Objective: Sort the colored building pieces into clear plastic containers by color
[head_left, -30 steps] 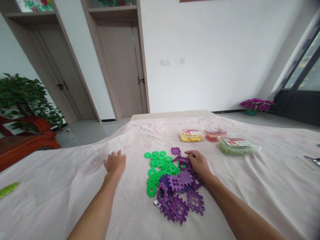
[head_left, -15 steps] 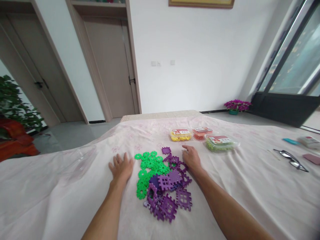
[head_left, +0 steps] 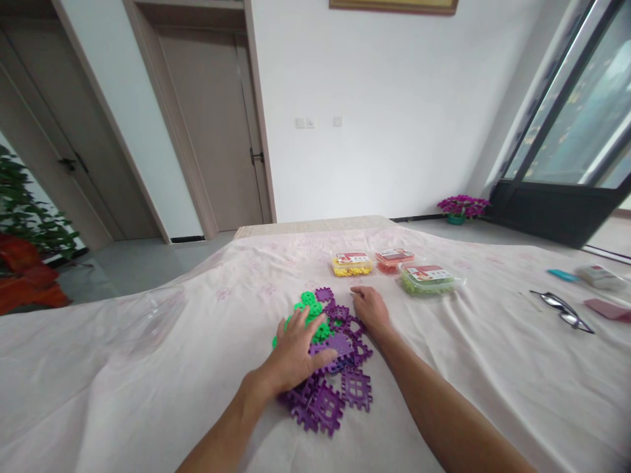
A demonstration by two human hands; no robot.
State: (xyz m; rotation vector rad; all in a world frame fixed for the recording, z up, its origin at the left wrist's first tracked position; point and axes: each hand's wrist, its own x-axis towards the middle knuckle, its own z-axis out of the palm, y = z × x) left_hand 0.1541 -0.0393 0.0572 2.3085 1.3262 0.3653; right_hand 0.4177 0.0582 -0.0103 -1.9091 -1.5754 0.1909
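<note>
My left hand (head_left: 298,345) lies with fingers spread over a pile of green flower-shaped plastic discs (head_left: 320,332) and purple toothed building panels (head_left: 327,407). It covers many of the discs, and its thumb reaches across a flat purple panel. Whether the palm presses on the pieces is hidden. At the pile's right side, my right hand (head_left: 371,307) rests on the cloth beside the purple panels, index finger stretched leftward and the other fingers partly tucked out of sight. No piece shows in it.
Behind the pile stand clear boxes of yellow pieces (head_left: 352,265), red pieces (head_left: 394,261) and green pieces (head_left: 428,280). An empty-looking clear plastic lid or box (head_left: 152,318) lies left. Glasses (head_left: 562,309) and small items sit far right on the pale tablecloth (head_left: 468,368).
My left hand has moved right from the cloth beside the pile onto the green discs, which are bunched closer to the purple panels. My right hand keeps its place at the pile's right side.
</note>
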